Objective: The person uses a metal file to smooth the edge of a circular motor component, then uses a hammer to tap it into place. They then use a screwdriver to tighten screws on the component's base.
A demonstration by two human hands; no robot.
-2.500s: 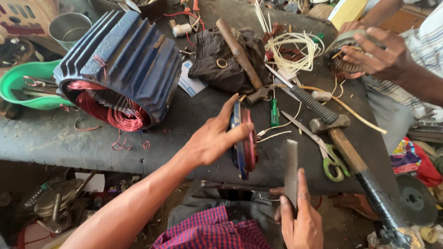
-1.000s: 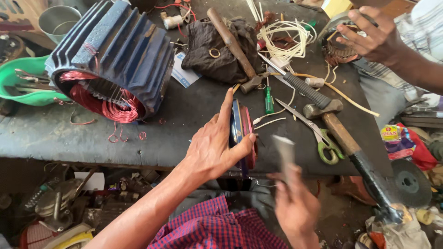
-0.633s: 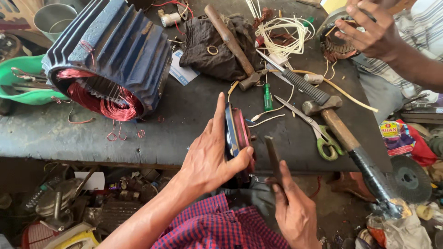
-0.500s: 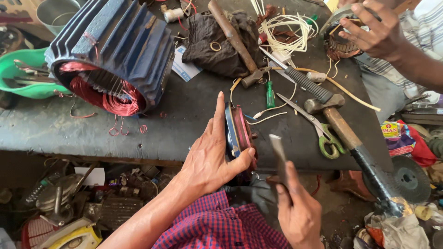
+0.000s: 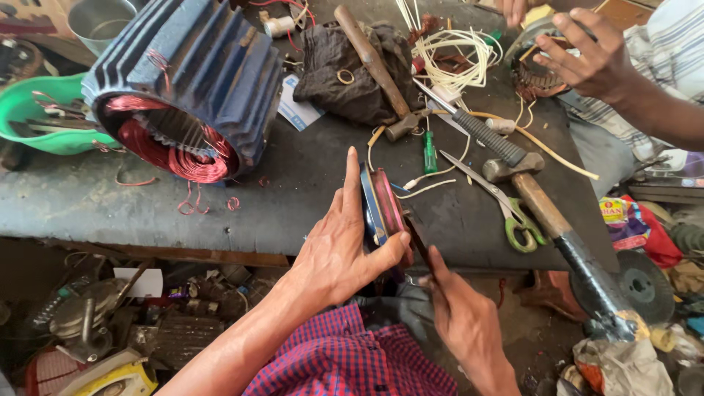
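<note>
Left hand (image 5: pixel 341 246) lies flat against the side of a red-and-blue wire coil (image 5: pixel 381 209) standing on edge at the near rim of the dark surface (image 5: pixel 293 183); fingers (image 5: pixel 352 176) stretched up along its blue face, thumb hooked under the near end, gripping it. Right hand (image 5: pixel 458 315) clenched around a thin dark tool (image 5: pixel 418 242), its tip pressed against the coil's near end, just beside the left thumb. Big blue motor housing (image 5: pixel 191 81) with red windings sits far left on the surface. Hammer (image 5: pixel 528 176) and green-handled scissors (image 5: pixel 506 205) lie to the right. Another person's hand (image 5: pixel 587 59) works at the far right corner.
</note>
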